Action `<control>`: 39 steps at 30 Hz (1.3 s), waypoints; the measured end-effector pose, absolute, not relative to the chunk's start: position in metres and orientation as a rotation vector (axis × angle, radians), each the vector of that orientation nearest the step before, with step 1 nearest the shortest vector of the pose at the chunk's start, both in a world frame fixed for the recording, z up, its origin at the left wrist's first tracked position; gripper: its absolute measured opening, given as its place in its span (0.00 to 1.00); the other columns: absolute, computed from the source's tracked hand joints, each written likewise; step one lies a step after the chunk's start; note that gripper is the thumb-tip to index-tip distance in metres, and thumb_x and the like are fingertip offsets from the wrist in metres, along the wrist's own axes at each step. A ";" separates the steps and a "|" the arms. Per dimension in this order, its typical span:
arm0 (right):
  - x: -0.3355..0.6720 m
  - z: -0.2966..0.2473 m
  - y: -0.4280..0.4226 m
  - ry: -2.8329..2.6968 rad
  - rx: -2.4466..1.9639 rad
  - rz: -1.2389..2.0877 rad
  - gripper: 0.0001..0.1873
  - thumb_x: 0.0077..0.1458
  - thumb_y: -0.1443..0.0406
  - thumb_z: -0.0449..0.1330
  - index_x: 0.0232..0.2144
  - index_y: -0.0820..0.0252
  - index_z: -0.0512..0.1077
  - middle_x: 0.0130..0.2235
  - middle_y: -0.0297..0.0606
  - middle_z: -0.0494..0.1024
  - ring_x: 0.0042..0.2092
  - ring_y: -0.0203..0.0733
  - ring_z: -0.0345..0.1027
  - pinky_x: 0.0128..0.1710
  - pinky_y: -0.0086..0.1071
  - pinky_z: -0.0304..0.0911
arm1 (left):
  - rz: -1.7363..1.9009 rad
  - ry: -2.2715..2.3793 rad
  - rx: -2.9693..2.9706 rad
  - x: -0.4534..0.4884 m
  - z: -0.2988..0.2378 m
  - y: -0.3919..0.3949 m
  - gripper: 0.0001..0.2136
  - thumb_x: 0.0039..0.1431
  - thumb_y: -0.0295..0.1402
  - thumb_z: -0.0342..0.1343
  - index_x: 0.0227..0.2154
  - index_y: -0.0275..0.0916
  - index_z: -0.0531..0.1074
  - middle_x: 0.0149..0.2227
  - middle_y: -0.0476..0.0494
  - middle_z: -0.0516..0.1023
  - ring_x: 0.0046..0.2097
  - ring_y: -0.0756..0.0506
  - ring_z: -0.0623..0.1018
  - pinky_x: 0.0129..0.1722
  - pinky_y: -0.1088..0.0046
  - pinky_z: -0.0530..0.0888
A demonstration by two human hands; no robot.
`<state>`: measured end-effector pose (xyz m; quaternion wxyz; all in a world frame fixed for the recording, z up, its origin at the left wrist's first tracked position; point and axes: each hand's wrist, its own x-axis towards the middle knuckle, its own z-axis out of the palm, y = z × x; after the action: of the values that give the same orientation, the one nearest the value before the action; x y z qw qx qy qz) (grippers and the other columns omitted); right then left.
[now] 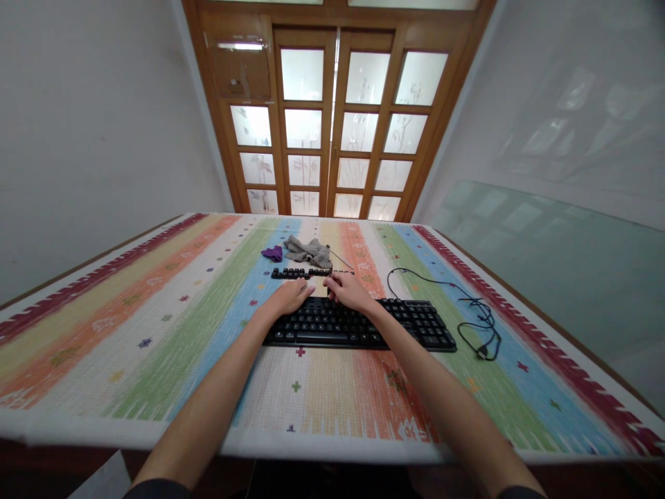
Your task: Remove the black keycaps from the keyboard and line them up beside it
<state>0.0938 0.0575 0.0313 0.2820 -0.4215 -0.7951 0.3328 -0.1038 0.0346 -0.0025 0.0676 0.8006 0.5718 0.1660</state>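
A black computer keyboard lies flat on the tablecloth in front of me. My left hand rests over its upper left edge, fingers stretched forward and thumb apart, holding nothing I can see. Its fingertips are close to a row of loose black keycaps beyond the keyboard. Above the top edge of the keyboard, my right hand is closed in a pinch; something small and dark shows at the fingertips, too small to name. More keycaps continue behind the right hand, partly hidden by it.
Behind the keycaps lie a crumpled grey cloth, a small purple cloth and a thin rod. The keyboard's black cable loops on the right. A striped tablecloth covers the table; wooden glass doors stand beyond.
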 end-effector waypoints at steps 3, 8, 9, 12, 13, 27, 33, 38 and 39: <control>0.094 0.028 0.063 -2.031 -1.172 0.971 0.11 0.63 0.69 0.52 0.28 0.63 0.70 0.18 0.31 0.73 0.18 0.31 0.62 0.23 0.25 0.58 | 0.527 1.684 2.417 -0.104 -0.002 0.034 0.16 0.69 0.40 0.40 0.35 0.39 0.71 0.39 0.41 0.78 0.41 0.42 0.76 0.44 0.67 0.69; 0.098 0.026 0.067 -1.884 -1.180 1.150 0.11 0.63 0.67 0.53 0.28 0.64 0.70 0.18 0.31 0.72 0.16 0.30 0.62 0.19 0.23 0.56 | 0.508 1.662 2.409 -0.103 -0.001 0.034 0.16 0.69 0.40 0.40 0.36 0.39 0.71 0.40 0.40 0.78 0.42 0.42 0.77 0.45 0.66 0.70; 0.100 0.027 0.066 -1.851 -1.169 1.185 0.11 0.63 0.66 0.53 0.28 0.64 0.70 0.18 0.30 0.72 0.16 0.29 0.62 0.19 0.22 0.56 | 0.509 1.652 2.405 -0.103 -0.001 0.034 0.17 0.69 0.39 0.40 0.36 0.38 0.72 0.40 0.39 0.78 0.43 0.41 0.77 0.46 0.66 0.70; 0.107 0.028 0.063 -1.769 -1.072 1.288 0.11 0.63 0.63 0.54 0.31 0.63 0.69 0.20 0.30 0.72 0.17 0.29 0.62 0.18 0.22 0.55 | 0.578 1.576 2.380 -0.101 0.003 0.031 0.16 0.68 0.37 0.40 0.40 0.38 0.73 0.43 0.38 0.79 0.46 0.40 0.77 0.49 0.64 0.70; 0.110 0.028 0.062 -1.752 -1.018 1.309 0.11 0.62 0.60 0.54 0.33 0.63 0.69 0.21 0.31 0.72 0.18 0.29 0.63 0.18 0.22 0.56 | 0.630 1.548 2.362 -0.100 0.005 0.030 0.15 0.67 0.36 0.41 0.42 0.38 0.74 0.46 0.38 0.79 0.49 0.40 0.77 0.52 0.63 0.70; 0.146 0.016 0.029 -1.717 -0.618 1.343 0.29 0.55 0.42 0.55 0.41 0.60 0.66 0.26 0.32 0.72 0.21 0.33 0.66 0.22 0.29 0.63 | 0.979 1.184 2.027 -0.062 0.019 -0.014 0.19 0.55 0.42 0.62 0.46 0.37 0.75 0.40 0.42 0.81 0.38 0.46 0.77 0.39 0.68 0.74; 0.152 0.010 0.023 -1.690 -0.622 1.388 0.29 0.54 0.40 0.56 0.40 0.60 0.66 0.25 0.31 0.71 0.21 0.34 0.67 0.24 0.30 0.64 | 0.981 1.071 1.872 -0.060 0.014 -0.016 0.21 0.52 0.44 0.64 0.45 0.35 0.75 0.38 0.41 0.80 0.33 0.48 0.76 0.35 0.71 0.73; 0.151 0.007 0.024 -1.608 -0.675 1.340 0.29 0.54 0.40 0.55 0.39 0.60 0.66 0.25 0.30 0.71 0.21 0.33 0.65 0.23 0.29 0.62 | 1.022 1.186 1.972 -0.057 0.017 -0.018 0.13 0.57 0.41 0.61 0.39 0.37 0.77 0.36 0.42 0.81 0.37 0.45 0.78 0.41 0.67 0.74; 0.151 0.007 0.025 -1.598 -0.689 1.323 0.29 0.54 0.40 0.55 0.39 0.60 0.66 0.24 0.30 0.71 0.20 0.33 0.65 0.22 0.29 0.62 | 1.030 1.212 2.013 -0.057 0.019 -0.017 0.12 0.57 0.41 0.60 0.39 0.38 0.77 0.37 0.43 0.81 0.38 0.45 0.78 0.42 0.67 0.74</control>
<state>0.1510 0.0249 0.0068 0.4599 -0.2798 -0.6491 0.5375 -0.0568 -0.0170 0.0192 0.2841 0.7523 0.4529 0.3850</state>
